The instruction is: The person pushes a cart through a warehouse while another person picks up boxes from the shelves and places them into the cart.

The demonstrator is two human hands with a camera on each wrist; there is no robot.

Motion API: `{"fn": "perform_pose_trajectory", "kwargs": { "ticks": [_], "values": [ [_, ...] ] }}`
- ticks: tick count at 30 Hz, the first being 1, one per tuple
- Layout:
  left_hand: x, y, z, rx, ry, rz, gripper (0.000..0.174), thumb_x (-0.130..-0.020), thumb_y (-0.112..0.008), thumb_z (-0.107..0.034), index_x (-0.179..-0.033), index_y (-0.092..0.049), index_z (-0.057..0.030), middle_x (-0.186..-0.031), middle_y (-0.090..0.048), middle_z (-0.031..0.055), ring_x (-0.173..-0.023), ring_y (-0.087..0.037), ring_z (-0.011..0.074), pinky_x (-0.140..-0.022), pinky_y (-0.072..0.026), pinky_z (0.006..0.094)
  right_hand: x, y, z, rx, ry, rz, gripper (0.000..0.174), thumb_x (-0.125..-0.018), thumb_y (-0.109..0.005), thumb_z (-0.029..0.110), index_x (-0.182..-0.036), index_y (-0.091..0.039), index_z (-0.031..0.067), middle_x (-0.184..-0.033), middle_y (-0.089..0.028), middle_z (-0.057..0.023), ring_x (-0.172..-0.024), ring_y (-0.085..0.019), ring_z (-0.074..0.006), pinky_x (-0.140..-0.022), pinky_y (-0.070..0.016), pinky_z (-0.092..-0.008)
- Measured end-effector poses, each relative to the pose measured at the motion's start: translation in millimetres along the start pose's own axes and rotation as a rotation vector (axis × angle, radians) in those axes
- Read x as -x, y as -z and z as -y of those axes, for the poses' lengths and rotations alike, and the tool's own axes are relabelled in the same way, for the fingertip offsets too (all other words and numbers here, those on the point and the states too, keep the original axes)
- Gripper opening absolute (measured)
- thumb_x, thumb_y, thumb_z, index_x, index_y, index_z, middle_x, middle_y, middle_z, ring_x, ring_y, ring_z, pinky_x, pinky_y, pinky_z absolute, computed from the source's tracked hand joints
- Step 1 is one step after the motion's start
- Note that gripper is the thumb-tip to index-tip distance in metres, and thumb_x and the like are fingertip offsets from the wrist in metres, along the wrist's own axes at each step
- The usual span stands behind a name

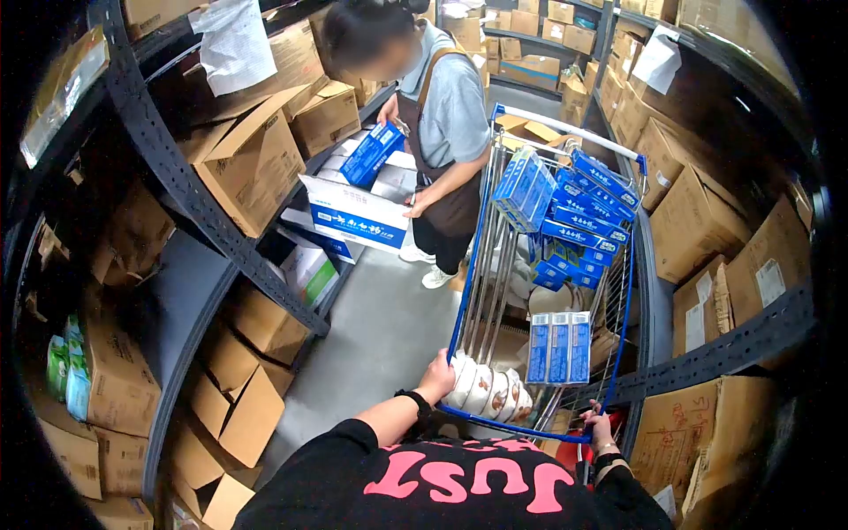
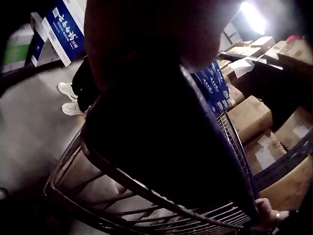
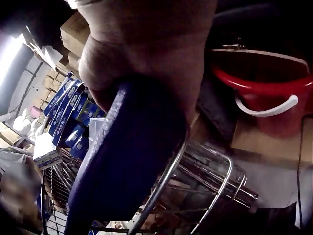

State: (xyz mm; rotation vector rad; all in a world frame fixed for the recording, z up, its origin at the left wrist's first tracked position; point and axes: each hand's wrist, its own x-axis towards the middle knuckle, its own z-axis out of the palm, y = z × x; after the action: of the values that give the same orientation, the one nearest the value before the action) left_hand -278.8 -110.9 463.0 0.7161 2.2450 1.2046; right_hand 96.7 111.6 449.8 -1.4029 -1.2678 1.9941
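A shopping cart (image 1: 455,340) with a blue-edged rim stands before me. My left hand (image 1: 435,378) grips the rim at its near left corner. At the near right corner my right hand (image 1: 599,427) holds the same rim, which looks wide and dark blue in the right wrist view (image 3: 132,161). Inside the cart, stacked blue boxes (image 1: 585,212) fill the far end. Nearer me lie a blue-and-white bundle of boxes (image 1: 559,348) and white wrapped packs (image 1: 488,389) close to my left hand. In both wrist views the fingers are largely hidden behind the rim.
Another person (image 1: 446,115) stands left of the cart, holding a blue box (image 1: 373,155) over an opened white-and-blue carton (image 1: 353,216). Shelves with cardboard boxes (image 1: 252,163) line both sides of the aisle. A red bucket (image 3: 281,112) stands beside the cart on the right. Grey floor (image 1: 362,336) shows at left.
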Motion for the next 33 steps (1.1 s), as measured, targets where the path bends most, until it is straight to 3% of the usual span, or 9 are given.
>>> {"fn": "perform_pose_trajectory", "kwargs": {
  "ticks": [9, 17, 27, 28, 33],
  "values": [
    [-6.0, -5.0, -5.6, -0.066, -0.003, -0.022, 0.034, -0.073, -0.04, -0.009, -0.106, -0.035, -0.0018, -0.084, -0.052, 0.026, -0.08, -0.049, 0.0407, -0.071, -0.0386, 0.0458, -17.6, 14.0, -10.3, -0.008, 0.018, 0.043, 0.057, -0.055, -0.042, 0.0, -0.111, -0.036, 0.0108, -0.067, -0.047, -0.0051, -0.059, -0.046, -0.0167, -0.045, -0.0416, -0.0333],
    [-17.7, -18.1, -2.8, -0.034, -0.005, -0.038, 0.033, -0.073, -0.04, -0.009, -0.106, -0.038, -0.0041, -0.081, -0.053, 0.0248, -0.078, -0.05, 0.0405, -0.069, -0.0388, 0.046, -6.4, -11.3, 21.6, -0.047, -0.024, -0.013, 0.055, -0.056, -0.043, -0.003, -0.11, -0.037, 0.006, -0.064, -0.045, -0.0026, -0.069, -0.048, -0.0174, -0.045, -0.0438, -0.0326],
    [-18.8, -16.8, -20.2, -0.038, 0.055, -0.001, 0.036, -0.073, -0.041, -0.007, -0.108, -0.035, 0.0017, -0.084, -0.052, 0.0264, -0.08, -0.05, 0.0395, -0.071, -0.0395, 0.0427, -9.8, -13.9, 25.1, -0.039, -0.04, 0.01, 0.056, -0.056, -0.042, -0.001, -0.111, -0.036, 0.0095, -0.066, -0.045, -0.0016, -0.072, -0.047, -0.015, -0.048, -0.0428, -0.0297],
    [-19.2, -19.3, -17.9, -0.056, -0.026, -0.032, 0.035, -0.074, -0.041, -0.007, -0.107, -0.035, 0.0015, -0.083, -0.052, 0.0264, -0.079, -0.05, 0.04, -0.07, -0.04, 0.0429, -12.6, -10.4, 23.1, -0.038, -0.028, 0.015, 0.056, -0.056, -0.042, -0.001, -0.111, -0.036, 0.0097, -0.066, -0.045, -0.0017, -0.072, -0.047, -0.015, -0.047, -0.0427, -0.0296],
    [-16.8, -18.5, -16.1, -0.057, -0.022, -0.019, 0.035, -0.074, -0.041, -0.008, -0.108, -0.035, -0.0005, -0.083, -0.052, 0.0261, -0.078, -0.05, 0.0402, -0.068, -0.0402, 0.0436, -11.7, -6.8, 21.2, -0.024, -0.05, 0.012, 0.056, -0.056, -0.044, 0.0, -0.111, -0.037, 0.0103, -0.068, -0.046, -0.0028, -0.066, -0.048, -0.0149, -0.047, -0.0429, -0.0284]
  ]
}}
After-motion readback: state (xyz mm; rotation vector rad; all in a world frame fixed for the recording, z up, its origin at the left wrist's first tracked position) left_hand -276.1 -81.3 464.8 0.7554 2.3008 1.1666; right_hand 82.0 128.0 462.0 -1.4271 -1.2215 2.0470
